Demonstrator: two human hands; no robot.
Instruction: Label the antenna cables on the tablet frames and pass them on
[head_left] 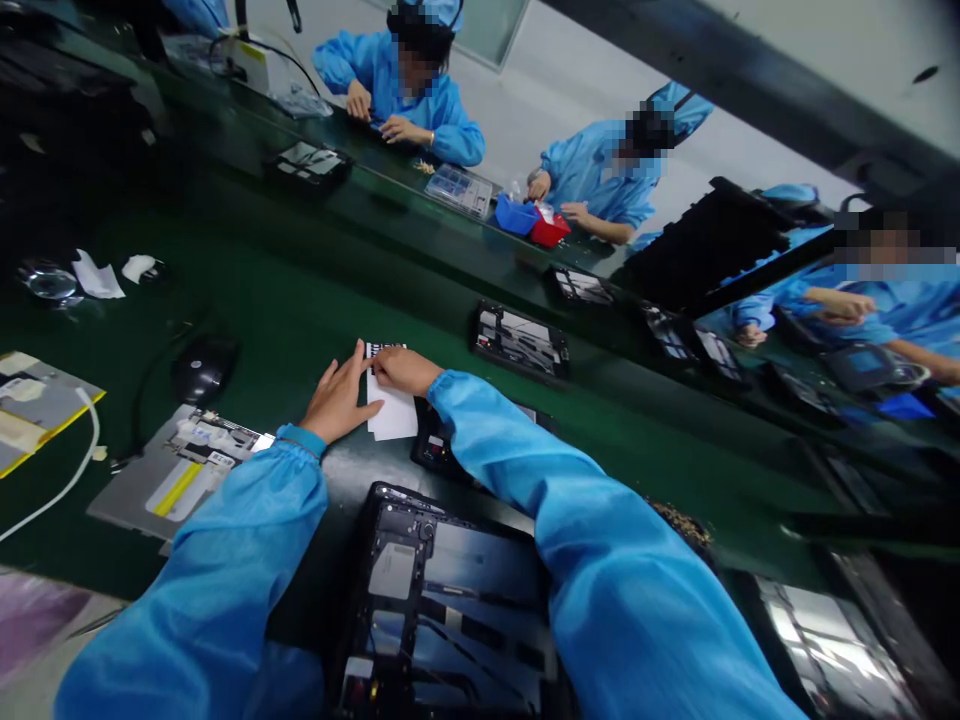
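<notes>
Out in front of me, a small white paper sheet point(393, 412) with black print at its top edge lies on the green bench. My left hand point(339, 398) is beside its left edge, fingers stretched and apart, with the thumb touching the paper. At the printed end, my right hand point(405, 371) has its fingers bent and pressed together on the sheet; the fingertips are partly hidden. Below my arms sits a large opened tablet-like device point(480, 560), its inner parts showing. Another dark device point(433, 445) is partly covered by my right sleeve.
A grey panel with a circuit board point(184, 480) lies left, near a black mouse point(204, 368) and a white cable point(88, 450). Opened devices point(520, 342) stand along the bench. Across it, several people in blue work beside a blue bin point(516, 215) and a red bin point(550, 230).
</notes>
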